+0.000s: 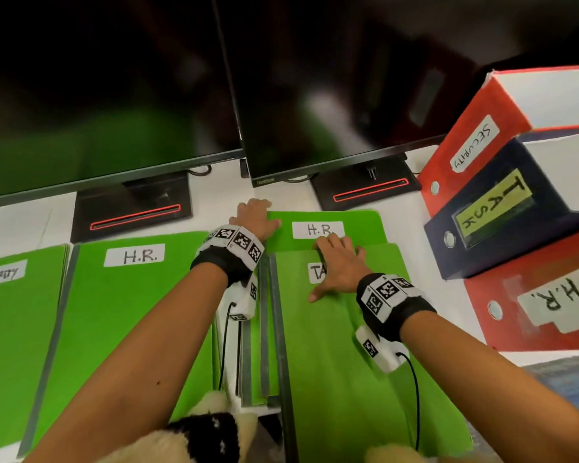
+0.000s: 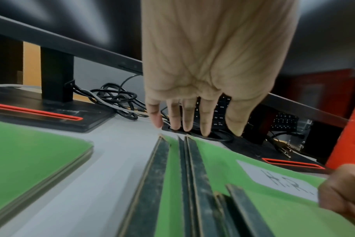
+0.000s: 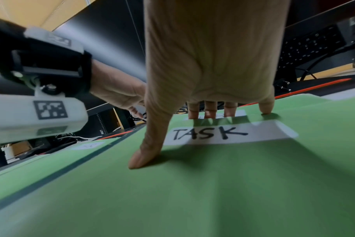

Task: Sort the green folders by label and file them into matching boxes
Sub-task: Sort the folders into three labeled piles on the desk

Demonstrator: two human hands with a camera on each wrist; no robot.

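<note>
A green folder labelled TASK [image 1: 348, 362] lies on top of a staggered stack at centre right. My right hand [image 1: 335, 265] rests flat on it with fingers spread, and the thumb presses beside the TASK label [image 3: 209, 135]. Its fingertips reach the top edge, against the green H.R. folder [image 1: 365, 225] that sticks out behind. My left hand [image 1: 254, 217] sits at that folder's far left corner, with its fingers [image 2: 187, 118] straight and pointing down past the folder spines. A second H.R. folder [image 1: 124, 312] and a SECURITY folder [image 1: 10, 329] lie to the left.
Three file boxes stand at the right: red SECURITY [image 1: 465, 142], dark blue TASK [image 1: 502, 208] and red H.R. [image 1: 549, 295]. Two monitors [image 1: 331, 78] on black stands [image 1: 131, 212] close off the back of the white desk. Tangled cables [image 2: 116, 99] lie behind the stands.
</note>
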